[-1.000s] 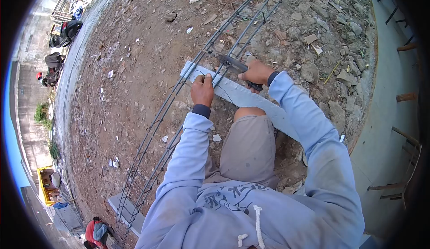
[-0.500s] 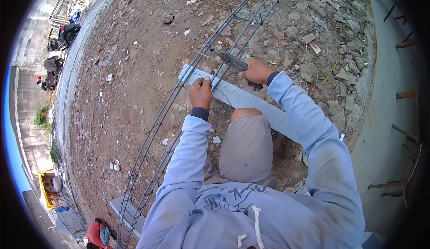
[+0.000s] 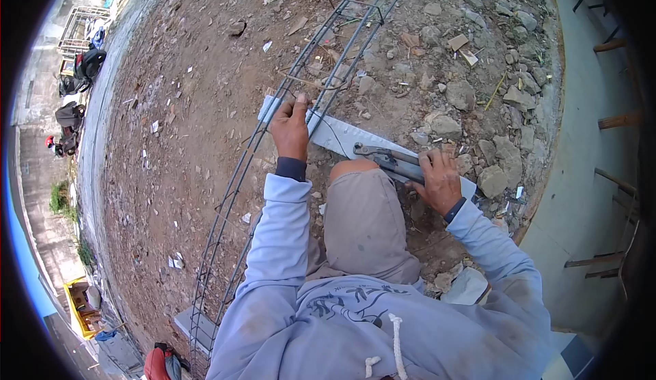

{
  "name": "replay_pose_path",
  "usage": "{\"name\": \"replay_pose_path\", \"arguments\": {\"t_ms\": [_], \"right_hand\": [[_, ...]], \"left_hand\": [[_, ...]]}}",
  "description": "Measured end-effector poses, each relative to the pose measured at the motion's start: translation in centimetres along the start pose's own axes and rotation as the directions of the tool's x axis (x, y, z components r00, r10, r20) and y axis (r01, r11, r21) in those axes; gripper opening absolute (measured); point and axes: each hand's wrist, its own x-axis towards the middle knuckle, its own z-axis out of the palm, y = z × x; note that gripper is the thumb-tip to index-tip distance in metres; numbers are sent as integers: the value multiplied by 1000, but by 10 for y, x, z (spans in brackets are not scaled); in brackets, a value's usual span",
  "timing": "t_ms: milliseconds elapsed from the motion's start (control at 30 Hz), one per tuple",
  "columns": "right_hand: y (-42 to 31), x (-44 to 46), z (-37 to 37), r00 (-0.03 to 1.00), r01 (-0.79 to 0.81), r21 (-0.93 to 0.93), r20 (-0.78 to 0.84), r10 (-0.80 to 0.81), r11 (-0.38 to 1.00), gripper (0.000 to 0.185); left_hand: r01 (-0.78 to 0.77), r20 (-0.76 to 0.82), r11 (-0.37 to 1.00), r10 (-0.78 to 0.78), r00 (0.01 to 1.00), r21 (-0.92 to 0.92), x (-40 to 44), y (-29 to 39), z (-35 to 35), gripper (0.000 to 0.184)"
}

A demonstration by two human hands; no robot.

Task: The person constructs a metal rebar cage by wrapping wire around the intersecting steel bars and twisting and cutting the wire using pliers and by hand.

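Observation:
A long rebar cage [image 3: 350, 44] of thin steel bars and stirrups runs diagonally across my front, over the end of a pale grey board [image 3: 333, 136]. My left hand [image 3: 290, 134] is at the cage above the board, thumb and fingers pinched together. What lies between those fingertips is hidden. A thin dark wire curves over the board just right of it. My right hand [image 3: 439, 178] grips the dark handles of a pair of pincers [image 3: 388, 159], low over the board and beside my knee. The pincers' head points left, apart from the cage.
Broken stones [image 3: 492, 180] and rubble cover the soil to the right, beside a pale concrete edge [image 3: 570, 195]. Bare dirt with white scraps lies left. Another grey board [image 3: 195, 332] sits beneath the cage's near end, close to a red item [image 3: 158, 363].
My right hand has drawn the pincers away from the cage, down and right to the board. My left hand stays at the cage, appearing slightly further left in view.

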Motion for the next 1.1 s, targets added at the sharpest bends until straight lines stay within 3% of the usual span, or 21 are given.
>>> {"name": "replay_pose_path", "arguments": {"t_ms": [133,167,233,333,433,533,567,633,667,733,767,800,933,967,1100], "right_hand": [[-1,11,2,1000,-27,64,16,26,998,61],[-5,22,-1,996,-40,121,-69,49,992,54],[-21,58,-11,979,35,403,-197,49,914,46],[-66,105,-20,920,231,606,-390,32,762,31],[-91,120,-19,981,35,883,-120,152,468,27],[-85,124,-23,959,87,894,-195,206,439,23],[-76,127,-30,948,26,900,-160,274,436,22],[-61,131,-65,910,-109,908,-72,407,405,20],[-51,133,-62,921,-121,877,-76,381,466,20],[-30,143,-55,937,-121,799,-104,333,589,20],[-23,146,-44,945,-263,780,89,315,567,24],[-20,147,-30,941,-289,753,110,320,590,25],[-17,161,21,933,-337,635,124,339,696,26],[-19,167,29,931,-335,612,100,350,717,25],[-36,198,35,916,-399,514,191,352,759,24]], "left_hand": [[70,95,995,-63,994,-67,-12,23,0,25],[127,118,988,-117,986,-83,-18,33,2,25],[204,220,975,-180,959,-89,-21,42,3,28],[147,389,988,-120,913,-39,-29,64,16,27],[90,485,995,-62,873,-34,-30,82,24,26],[104,458,988,-40,888,-114,-26,84,25,26],[-16,384,998,40,922,-66,-22,75,28,32],[-16,175,998,6,984,53,-8,54,27,35],[-5,69,993,-3,998,117,1,38,25,36],[20,16,972,-24,1000,236,30,-15,15,44],[16,-5,963,-15,1000,268,40,-35,15,45],[18,-28,954,-10,1000,298,46,-45,17,46],[141,59,903,-179,982,406,60,-43,25,49],[212,13,929,-226,974,303,57,-38,27,50],[229,66,896,-273,960,382,60,-39,25,43]]}}
